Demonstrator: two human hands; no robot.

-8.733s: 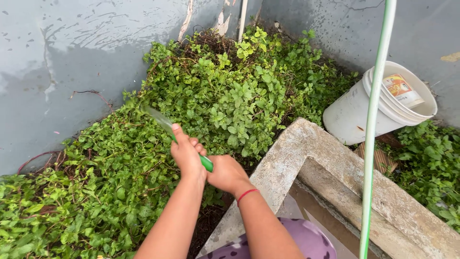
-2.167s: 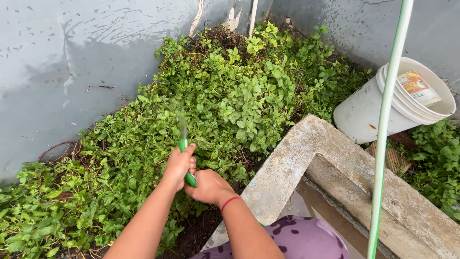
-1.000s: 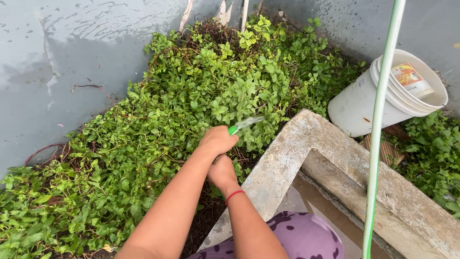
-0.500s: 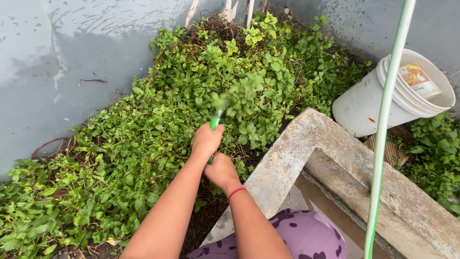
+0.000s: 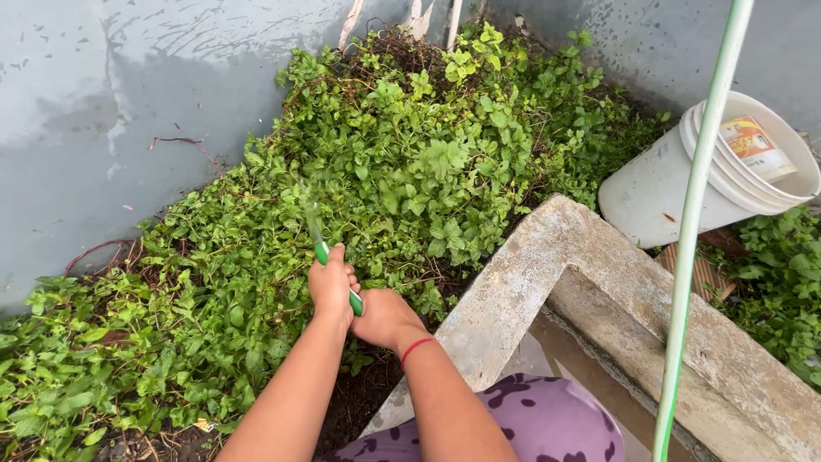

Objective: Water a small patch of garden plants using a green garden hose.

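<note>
Now my left hand [image 5: 331, 287] and right hand [image 5: 385, 319] both clench the green hose [image 5: 353, 299], its nozzle poking just above my left fist.

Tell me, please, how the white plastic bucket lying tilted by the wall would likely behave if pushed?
The white plastic bucket would probably roll or pivot, since it already lies on its side. It looks like several nested buckets, so perhaps heavier than one. The leafy plants beside it may check it.

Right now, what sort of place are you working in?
Most likely an outdoor garden corner or backyard: low leafy plants fill the ground between damp grey walls, a green hose sprays over them, and a white bucket sits beside a rough concrete ledge.
</note>
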